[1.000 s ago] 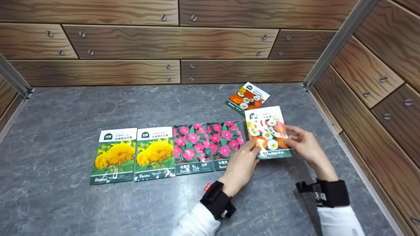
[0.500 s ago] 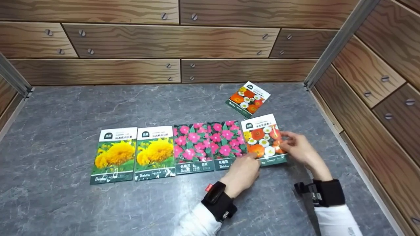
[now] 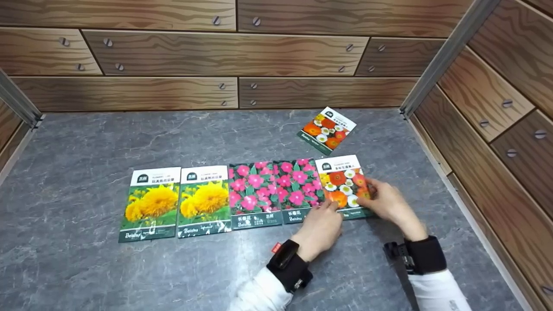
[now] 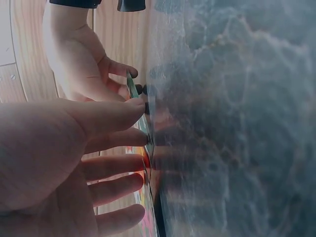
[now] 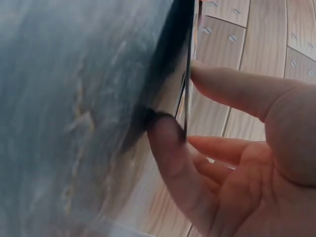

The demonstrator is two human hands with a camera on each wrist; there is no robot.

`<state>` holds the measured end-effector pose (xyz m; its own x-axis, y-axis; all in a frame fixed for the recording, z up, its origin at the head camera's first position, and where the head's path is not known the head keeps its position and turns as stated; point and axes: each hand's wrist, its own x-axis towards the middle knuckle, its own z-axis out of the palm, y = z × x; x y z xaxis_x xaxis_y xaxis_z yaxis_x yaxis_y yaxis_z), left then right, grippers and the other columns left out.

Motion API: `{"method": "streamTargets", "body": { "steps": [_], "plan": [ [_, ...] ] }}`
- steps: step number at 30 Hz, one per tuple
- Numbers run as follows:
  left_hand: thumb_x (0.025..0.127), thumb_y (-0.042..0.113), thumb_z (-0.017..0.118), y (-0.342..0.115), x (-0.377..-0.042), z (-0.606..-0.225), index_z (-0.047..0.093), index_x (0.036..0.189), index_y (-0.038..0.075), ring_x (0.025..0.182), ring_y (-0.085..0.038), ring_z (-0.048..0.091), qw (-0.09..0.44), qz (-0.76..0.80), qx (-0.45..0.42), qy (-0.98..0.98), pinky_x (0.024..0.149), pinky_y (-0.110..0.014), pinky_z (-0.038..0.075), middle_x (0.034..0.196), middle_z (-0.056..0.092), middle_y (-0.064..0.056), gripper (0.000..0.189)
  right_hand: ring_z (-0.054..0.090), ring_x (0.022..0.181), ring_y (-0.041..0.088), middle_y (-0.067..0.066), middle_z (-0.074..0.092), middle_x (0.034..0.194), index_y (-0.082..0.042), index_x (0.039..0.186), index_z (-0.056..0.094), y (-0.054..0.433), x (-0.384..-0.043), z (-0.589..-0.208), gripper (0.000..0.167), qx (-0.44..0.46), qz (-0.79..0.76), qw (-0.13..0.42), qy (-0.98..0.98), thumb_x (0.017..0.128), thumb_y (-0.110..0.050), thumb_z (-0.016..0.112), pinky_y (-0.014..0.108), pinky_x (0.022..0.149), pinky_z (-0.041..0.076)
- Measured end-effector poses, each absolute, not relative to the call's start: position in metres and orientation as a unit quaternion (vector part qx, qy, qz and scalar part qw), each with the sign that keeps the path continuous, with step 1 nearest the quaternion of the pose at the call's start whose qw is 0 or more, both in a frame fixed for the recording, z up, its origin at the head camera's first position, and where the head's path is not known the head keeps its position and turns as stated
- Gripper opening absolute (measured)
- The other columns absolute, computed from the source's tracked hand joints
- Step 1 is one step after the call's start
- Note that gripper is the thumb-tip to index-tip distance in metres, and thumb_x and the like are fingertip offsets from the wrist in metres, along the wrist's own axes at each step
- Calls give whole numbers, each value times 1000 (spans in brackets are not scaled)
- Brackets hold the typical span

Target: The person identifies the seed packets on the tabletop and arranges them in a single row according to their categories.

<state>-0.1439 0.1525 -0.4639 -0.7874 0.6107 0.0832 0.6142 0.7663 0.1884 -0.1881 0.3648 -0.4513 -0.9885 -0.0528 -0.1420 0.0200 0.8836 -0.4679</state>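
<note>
An orange-and-white poppy seed packet (image 3: 339, 178) lies at the right end of a row in the head view, its right side slightly raised. My right hand (image 3: 391, 206) pinches that side; the right wrist view shows one finger beneath the packet's thin edge (image 5: 188, 84) and others above. My left hand (image 3: 319, 229) rests fairly straight fingers (image 4: 116, 168) on the lower left corner of this packet and beside the neighbouring pink-flower packet (image 3: 298, 183). Left of these lie another pink-flower packet (image 3: 252, 188) and two yellow sunflower packets, one inner (image 3: 204, 201) and one outer (image 3: 151, 205).
A second poppy packet (image 3: 327, 130) lies tilted behind the row. The grey marbled tabletop (image 3: 151, 276) is bounded by a wood-patterned back wall (image 3: 173, 93) and a right wall (image 3: 488, 172) of the same pattern.
Both hands have brought the poppy packet down from above the table and leftward, against the pink-flower packet. The right hand has shifted a little left with it. The row stays still.
</note>
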Motion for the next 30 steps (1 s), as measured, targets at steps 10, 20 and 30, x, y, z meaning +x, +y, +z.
{"method": "streamTargets", "body": {
  "steps": [10, 20, 30],
  "plan": [
    [100, 33, 71, 153, -144, -463, 81, 109, 16, 138, -20, 60, -12, -102, -321, -942, 109, -36, 57, 140, 69, -1, 22, 64, 102, 45, 33, 67, 114, 15, 140, 56, 359, -185, -454, 66, -29, -195, 43, 979, 93, -25, 77, 61, 92, 52],
    [101, 36, 69, 154, -145, -465, 79, 118, 18, 147, -21, 54, -38, -105, -311, -944, 116, -39, 53, 152, 63, 0, 26, 64, 107, 49, 36, 62, 124, 13, 141, 57, 356, -183, -455, 63, -27, -167, 53, 984, 96, -28, 74, 63, 96, 53],
    [101, 35, 70, 154, -146, -466, 80, 117, 18, 147, -20, 55, -36, -114, -310, -943, 116, -42, 54, 150, 64, 0, 25, 58, 89, 35, 28, 58, 112, 13, 140, 58, 355, -182, -456, 61, -36, -145, 55, 987, 98, -29, 72, 54, 81, 51]
  ]
}}
